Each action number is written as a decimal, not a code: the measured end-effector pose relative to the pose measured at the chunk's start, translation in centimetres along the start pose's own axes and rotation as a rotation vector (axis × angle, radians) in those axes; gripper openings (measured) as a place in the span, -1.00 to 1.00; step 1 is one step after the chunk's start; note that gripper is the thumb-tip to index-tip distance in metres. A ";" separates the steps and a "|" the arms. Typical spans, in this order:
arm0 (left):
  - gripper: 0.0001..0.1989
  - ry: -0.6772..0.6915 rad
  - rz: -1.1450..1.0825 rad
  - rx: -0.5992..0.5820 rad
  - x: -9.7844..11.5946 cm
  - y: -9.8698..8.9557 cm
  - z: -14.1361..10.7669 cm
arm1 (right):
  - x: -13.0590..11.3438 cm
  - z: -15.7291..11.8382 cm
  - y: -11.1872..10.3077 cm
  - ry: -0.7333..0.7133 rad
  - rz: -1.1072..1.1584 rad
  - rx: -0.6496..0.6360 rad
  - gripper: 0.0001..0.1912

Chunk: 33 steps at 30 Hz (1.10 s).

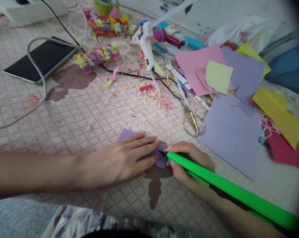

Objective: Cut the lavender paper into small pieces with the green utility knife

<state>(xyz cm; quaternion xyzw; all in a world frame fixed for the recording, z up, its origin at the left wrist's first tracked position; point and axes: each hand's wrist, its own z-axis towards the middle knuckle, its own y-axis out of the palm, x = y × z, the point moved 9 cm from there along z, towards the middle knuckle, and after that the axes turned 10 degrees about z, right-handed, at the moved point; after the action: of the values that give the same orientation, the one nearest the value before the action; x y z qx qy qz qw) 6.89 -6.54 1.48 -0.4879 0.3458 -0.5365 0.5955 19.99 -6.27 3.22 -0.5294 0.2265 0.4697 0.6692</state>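
A small purple paper piece [161,161] lies on the patterned cloth near the front. My left hand [119,158] rests flat over it, fingers stretched out and slightly apart, hiding its middle. At the paper's right end, my right hand [194,162] has its fingers closed around a long green tool [214,178] with a black tip. That tip touches or hovers just over the paper; which one cannot be told. The tool runs back along the right forearm to the lower right corner.
Gold-handled scissors [194,124] lie beyond my right hand, beside a large purple sheet [232,132]. Farther back are a white glue gun [146,46], paper scraps [159,99], a flower-covered piece [97,58] and a black tablet [40,61] with a grey cable.
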 end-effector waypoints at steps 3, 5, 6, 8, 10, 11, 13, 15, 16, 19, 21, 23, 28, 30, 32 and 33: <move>-0.62 0.004 0.007 0.001 -0.1 -0.1 -0.1 | 0.0 0.0 0.1 0.010 -0.002 -0.005 -0.82; -0.65 0.007 0.007 -0.002 -0.1 -0.2 -0.1 | 0.0 0.1 0.1 0.011 -0.005 -0.007 -0.81; -0.67 0.007 0.008 -0.004 -0.1 -0.2 -0.2 | 0.1 0.1 0.1 0.013 -0.006 -0.008 -0.81; -0.70 0.002 0.004 -0.004 -0.2 -0.2 -0.2 | 0.1 0.2 0.1 0.012 -0.011 -0.012 -0.81; -0.71 -0.002 -0.005 -0.006 -0.2 -0.2 -0.2 | 0.2 0.2 0.0 0.010 -0.017 -0.013 -0.81; -0.70 -0.003 -0.007 -0.011 -0.2 -0.2 -0.2 | 0.2 0.2 0.0 0.010 -0.021 -0.014 -0.81; -0.70 -0.001 -0.004 -0.022 -0.1 0.0 -0.2 | 0.2 0.2 0.0 0.008 -0.027 -0.012 -0.81; -0.69 0.002 0.001 -0.026 -0.1 0.1 -0.3 | 0.1 0.2 0.1 0.005 -0.031 -0.014 -0.82; -0.68 0.002 0.001 -0.024 -0.1 0.1 -0.3 | 0.1 0.2 0.1 0.001 -0.031 -0.014 -0.83; -0.67 0.001 -0.009 -0.002 0.0 0.0 -0.3 | 0.0 0.2 0.1 -0.009 -0.029 -0.013 -0.83; -0.68 0.002 -0.007 0.004 0.0 0.0 -0.3 | 0.0 0.2 0.2 -0.010 -0.028 -0.018 -0.82; -0.68 0.006 -0.003 0.002 0.0 0.0 -0.2 | 0.1 0.2 0.2 -0.001 -0.028 -0.027 -0.82; -0.68 0.005 -0.018 0.012 0.0 -0.1 -0.2 | 0.0 0.2 0.2 -0.022 -0.039 -0.044 -0.82; -0.68 0.000 -0.022 0.005 -0.1 0.0 -0.2 | 0.0 0.2 0.3 -0.026 -0.045 -0.062 -0.81; -0.67 0.002 -0.018 0.003 0.0 -0.1 -0.2 | 0.0 0.3 0.4 -0.037 -0.039 -0.085 -0.79; -0.66 0.007 -0.015 0.000 0.0 -0.1 -0.2 | 0.0 0.3 0.6 -0.046 -0.032 -0.104 -0.78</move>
<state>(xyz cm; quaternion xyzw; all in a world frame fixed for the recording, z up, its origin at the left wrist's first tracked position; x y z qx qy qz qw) 6.67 -6.58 1.47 -0.4888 0.3441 -0.5425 0.5902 19.43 -5.97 3.08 -0.5560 0.1776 0.4821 0.6534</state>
